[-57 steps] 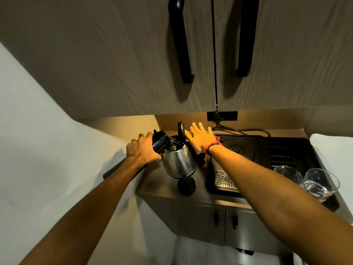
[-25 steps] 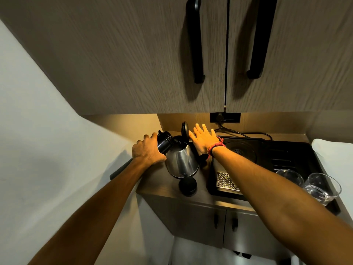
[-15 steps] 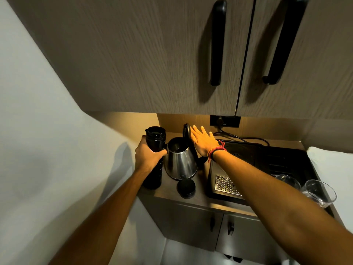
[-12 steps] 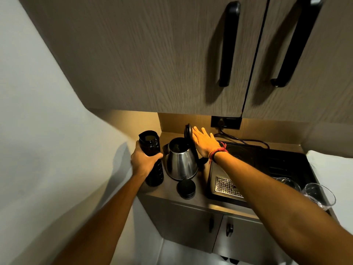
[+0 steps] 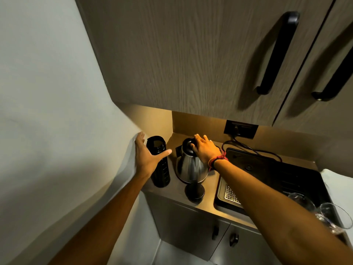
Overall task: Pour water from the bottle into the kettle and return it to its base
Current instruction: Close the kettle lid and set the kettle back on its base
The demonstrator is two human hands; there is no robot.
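The black bottle [image 5: 160,175] stands upright with its mouth uncovered at the counter's left end, by the wall. My left hand [image 5: 147,157] is open beside it, thumb stretched across the bottle's front and fingers spread toward the wall, not gripping. The steel kettle [image 5: 189,169] stands on the counter just right of the bottle. My right hand [image 5: 205,150] lies flat over the kettle's black lid, which is down on the kettle. A round black bottle cap [image 5: 194,192] lies in front of the kettle.
A black tray [image 5: 277,175] with a round disc and a metal grate fills the counter's right side; two glasses [image 5: 332,217] stand at its front right. A cord runs to the wall socket [image 5: 240,129]. Upper cabinet doors with black handles [image 5: 277,52] hang overhead.
The bottle went from tilted over the kettle to upright on the counter, and my left hand let go of it. The raised kettle lid came down under my right hand.
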